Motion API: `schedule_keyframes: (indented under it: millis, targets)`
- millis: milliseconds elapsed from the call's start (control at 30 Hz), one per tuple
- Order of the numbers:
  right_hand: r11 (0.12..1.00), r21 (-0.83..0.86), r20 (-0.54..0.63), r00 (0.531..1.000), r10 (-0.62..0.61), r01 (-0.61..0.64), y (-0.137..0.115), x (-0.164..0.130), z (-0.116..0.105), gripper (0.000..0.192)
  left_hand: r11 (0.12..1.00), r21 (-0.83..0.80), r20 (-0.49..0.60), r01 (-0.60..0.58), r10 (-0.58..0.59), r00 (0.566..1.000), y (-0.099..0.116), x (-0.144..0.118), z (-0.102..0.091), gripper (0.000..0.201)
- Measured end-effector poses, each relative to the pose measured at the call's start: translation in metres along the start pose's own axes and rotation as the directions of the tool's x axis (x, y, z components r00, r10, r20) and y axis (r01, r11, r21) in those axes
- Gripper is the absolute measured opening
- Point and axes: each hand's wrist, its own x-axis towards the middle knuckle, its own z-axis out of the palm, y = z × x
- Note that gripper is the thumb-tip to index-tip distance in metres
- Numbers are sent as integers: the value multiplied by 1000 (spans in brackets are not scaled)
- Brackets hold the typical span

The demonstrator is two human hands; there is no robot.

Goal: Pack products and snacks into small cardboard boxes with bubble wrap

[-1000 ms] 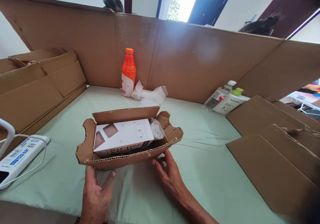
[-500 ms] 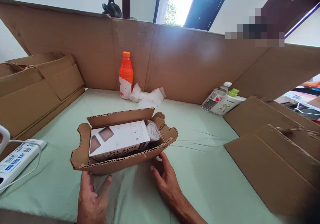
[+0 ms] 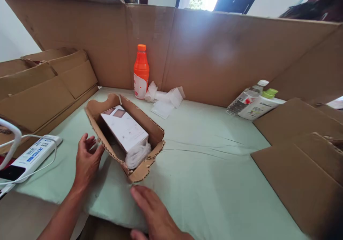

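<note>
Change: the open cardboard box [image 3: 125,136] has turned since a second ago, its short end now towards the person.
Head view, left hand [image 3: 87,159]: fingers spread, against the box's left wall (gripping nothing).
Right hand [image 3: 154,211]: flat and open, just before the box's near end.
Box: on the green cloth [image 3: 209,161], holding a white carton [image 3: 124,127].

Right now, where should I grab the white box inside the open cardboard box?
Probably from above, pinching the white box across its long sides. It lies flat in the cardboard box, top face open, walls close beside it, and a white bundle blocks its near end.
</note>
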Motion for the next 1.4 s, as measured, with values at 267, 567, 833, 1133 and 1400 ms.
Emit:
schedule_keyframes:
  millis: [267,567,833,1133,1400]
  targets:
    - [988,-141,-239,966,-101,68,-19,10,-63,32,997,35,104,-71,67,992,-8,-19,-16,70]
    - [763,-595,-220,861,-458,254,-109,57,-195,23,905,-9,124,-425,423,898,-17,-85,-9,74]
    - [553,-753,491,865,108,358,-141,152,-184,13,928,69,203,-366,347,916,-40,-115,22,103]
    - [469,-830,459,847,267,302,-124,148,-179,14,884,169,183,-436,406,895,-43,-110,27,88]
    - [559,-740,557,807,195,375,-132,144,-194,17,917,156,168,-366,341,925,-48,-112,25,87]
